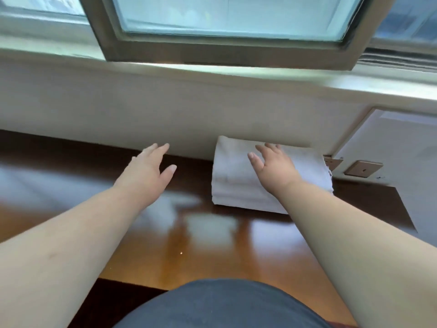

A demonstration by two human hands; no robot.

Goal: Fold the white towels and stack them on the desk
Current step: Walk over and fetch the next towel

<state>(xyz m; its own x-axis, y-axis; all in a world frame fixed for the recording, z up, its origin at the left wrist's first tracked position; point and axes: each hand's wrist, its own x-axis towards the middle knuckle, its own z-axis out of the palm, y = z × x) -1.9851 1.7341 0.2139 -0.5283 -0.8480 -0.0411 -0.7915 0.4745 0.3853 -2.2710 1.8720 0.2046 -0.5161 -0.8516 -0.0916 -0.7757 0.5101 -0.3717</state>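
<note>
A stack of folded white towels (233, 183) lies on the glossy wooden desk (201, 240), pushed back against the wall at the right of centre. My right hand (274, 165) is over the top of the stack with its fingers straight and spread; whether it touches the cloth I cannot tell. My left hand (151, 166) hovers open above the bare desk to the left of the stack, fingers straight, holding nothing. The frame is blurred by motion.
A white wall (118, 114) runs along the back of the desk under a window sill (260, 76). A white panel (390, 150) and a bronze wall plate (363, 168) sit to the right of the towels. The desk's front edge is near my body.
</note>
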